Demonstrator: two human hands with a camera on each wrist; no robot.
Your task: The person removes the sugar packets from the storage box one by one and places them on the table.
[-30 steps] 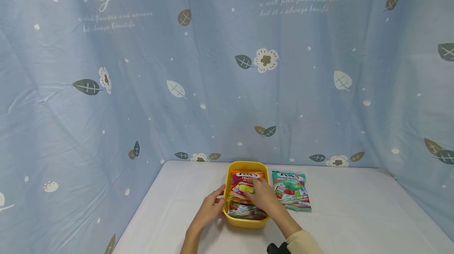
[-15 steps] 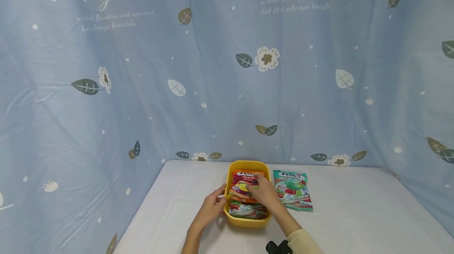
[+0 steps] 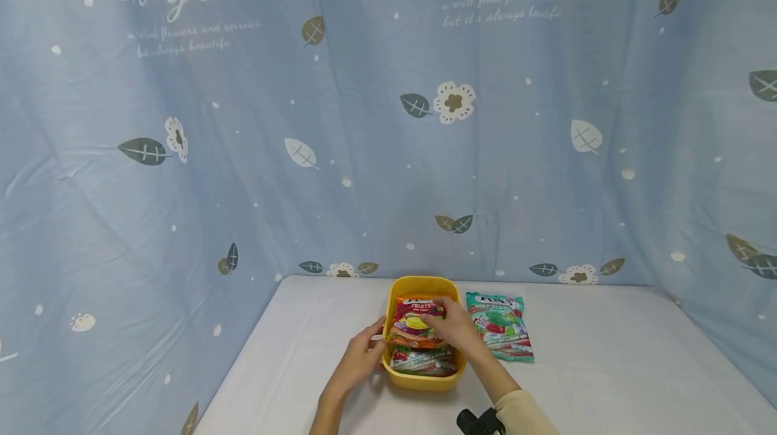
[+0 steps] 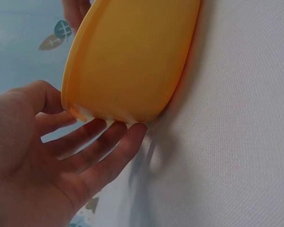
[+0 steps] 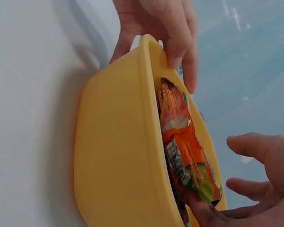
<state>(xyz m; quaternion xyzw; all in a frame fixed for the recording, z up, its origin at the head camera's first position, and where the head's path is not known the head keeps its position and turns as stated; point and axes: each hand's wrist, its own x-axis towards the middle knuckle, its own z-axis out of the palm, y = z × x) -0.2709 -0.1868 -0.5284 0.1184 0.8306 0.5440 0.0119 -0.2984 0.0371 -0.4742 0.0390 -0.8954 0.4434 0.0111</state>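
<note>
A yellow plastic basket (image 3: 425,383) stands on the table with candy bags inside. On top lies an orange-red Fox's Fruits candy bag (image 3: 415,320), also visible as a bag (image 5: 187,146) over the rim in the right wrist view. A second candy bag (image 3: 421,362) with green and red print shows below it. My left hand (image 3: 359,357) holds the basket's left side, fingertips along the outer wall (image 4: 128,66) and thumb at the rim. My right hand (image 3: 455,330) reaches in, its fingers spread and touching the orange bag's right edge.
A teal Fox's Mint Gloss candy bag (image 3: 500,328) lies flat just right of the basket. A white cloth (image 3: 607,354) covers the table. Behind it hangs a blue printed curtain (image 3: 364,206). A black object (image 3: 476,421) sits by the right sleeve.
My right hand's fingers have shifted from the middle of the orange candy bag to its right edge. That bag has moved slightly nearer inside the basket. My left hand stays at the basket.
</note>
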